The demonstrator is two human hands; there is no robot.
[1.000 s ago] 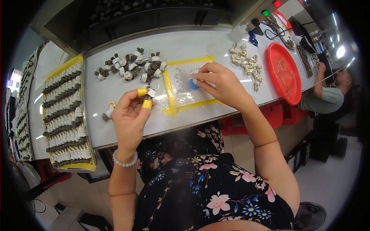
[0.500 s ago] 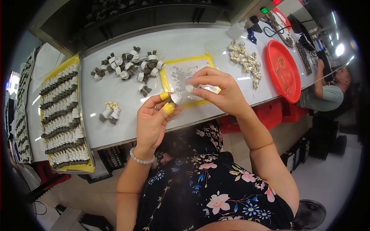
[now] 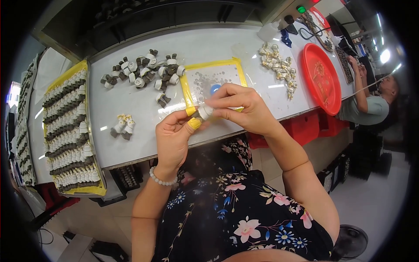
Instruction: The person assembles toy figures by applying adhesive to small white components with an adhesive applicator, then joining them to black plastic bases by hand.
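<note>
My left hand [image 3: 173, 134], yellow covers on its thumb and forefinger, pinches a small white figurine part with a dark grey base [image 3: 204, 112]. My right hand [image 3: 244, 107] meets that part's white end with thumb and forefinger closed together. Its fingertips are blurred, and what lies between them cannot be made out. Behind the right fingers a blue round thing [image 3: 214, 89] shows on a sheet edged in yellow tape [image 3: 188, 89], where grey spots are scattered. A pile of similar white and dark figurine parts [image 3: 142, 72] lies beyond my left hand.
Two joined figurines [image 3: 123, 126] lie at left, near a yellow-edged tray [image 3: 97, 174] with rows of figurines. White and gold figurine tops [image 3: 279, 65] are heaped at right, beside a red oval basin [image 3: 310, 83]. A person [image 3: 371, 102] works at the far right.
My right hand has moved left and down, bringing its fingertips from apart to the part in my left hand. The blue round thing has come into sight.
</note>
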